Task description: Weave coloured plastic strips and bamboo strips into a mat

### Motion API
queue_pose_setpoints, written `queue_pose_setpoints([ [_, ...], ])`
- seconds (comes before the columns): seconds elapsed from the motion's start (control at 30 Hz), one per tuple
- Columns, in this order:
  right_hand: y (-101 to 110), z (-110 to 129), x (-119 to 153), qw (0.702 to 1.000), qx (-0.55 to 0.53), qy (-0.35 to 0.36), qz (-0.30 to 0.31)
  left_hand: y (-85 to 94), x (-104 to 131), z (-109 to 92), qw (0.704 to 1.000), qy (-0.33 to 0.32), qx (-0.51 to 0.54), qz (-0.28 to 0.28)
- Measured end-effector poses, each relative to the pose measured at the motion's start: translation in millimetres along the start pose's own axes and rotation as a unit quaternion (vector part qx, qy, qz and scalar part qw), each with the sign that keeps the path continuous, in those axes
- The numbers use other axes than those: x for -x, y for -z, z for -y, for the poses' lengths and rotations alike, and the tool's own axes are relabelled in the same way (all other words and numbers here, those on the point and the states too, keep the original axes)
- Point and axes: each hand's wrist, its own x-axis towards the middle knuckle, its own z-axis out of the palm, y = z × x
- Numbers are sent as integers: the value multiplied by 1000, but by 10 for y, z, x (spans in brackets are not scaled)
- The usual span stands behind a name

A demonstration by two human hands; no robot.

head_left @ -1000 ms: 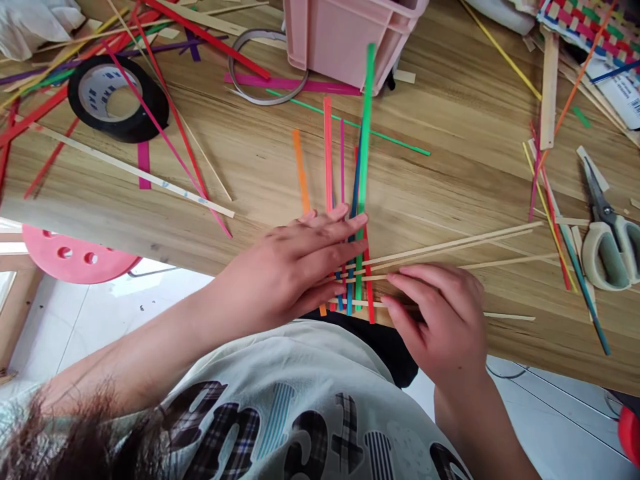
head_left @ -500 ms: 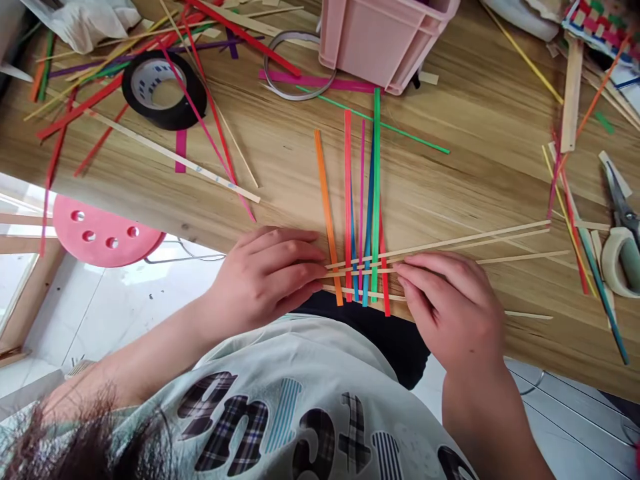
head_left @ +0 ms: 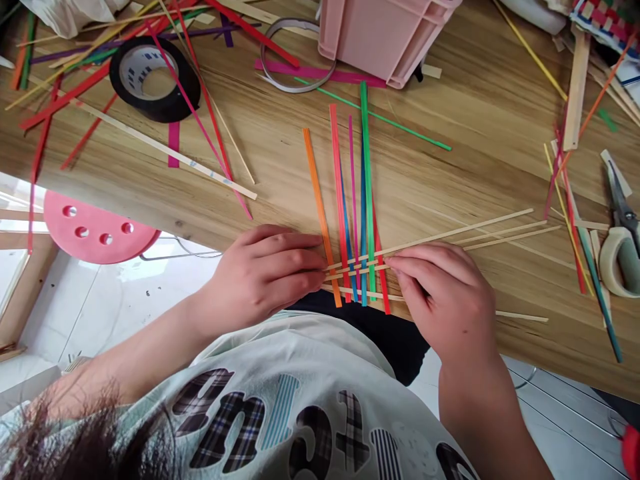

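Near the table's front edge, upright coloured strips cross several pale wooden strips [head_left: 465, 230]. Among the coloured ones are an orange strip [head_left: 315, 187], a coral red strip [head_left: 335, 160], a thin magenta strip [head_left: 352, 173], a green strip [head_left: 367, 153] and blue strips, partly covered. My left hand [head_left: 273, 270] lies over the left ends of the pale strips, fingers together, holding them down; its fingertips reach the orange strip. With thumb and forefinger, my right hand [head_left: 447, 293] pinches a pale strip just right of the crossing. Part of the pale strips is hidden beneath that hand.
A roll of black tape [head_left: 185, 87] lies among loose strips at the left. Behind the weave stand a pink basket [head_left: 375, 40] and a thin tape ring [head_left: 270, 67]. Scissors [head_left: 623, 203] and a white tape roll [head_left: 613, 263] are at the right. A pink stool [head_left: 100, 230] is below.
The right hand has shifted slightly left and up, still pinching. The right ends of the pale strips it handles have swung upward. The tops of the coloured strips lean a little further left.
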Motion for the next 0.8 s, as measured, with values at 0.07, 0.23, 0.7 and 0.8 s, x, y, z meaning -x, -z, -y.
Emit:
queue_pose_setpoints([
  [0.07,-10,-3,-6,1000,1,2,0,2,-1,2,1000,-1,0,5],
  [0.23,13,1,39,1000,-6,-5,-17,-30,-1,2,1000,2,-5,-16],
  [0.7,204,-191,198,995,-38,55,69,-68,-212,-154,997,11,-42,59],
  [0.8,175,-176,136,996,-33,54,62,-89,-273,-159,997,10,-31,76],
])
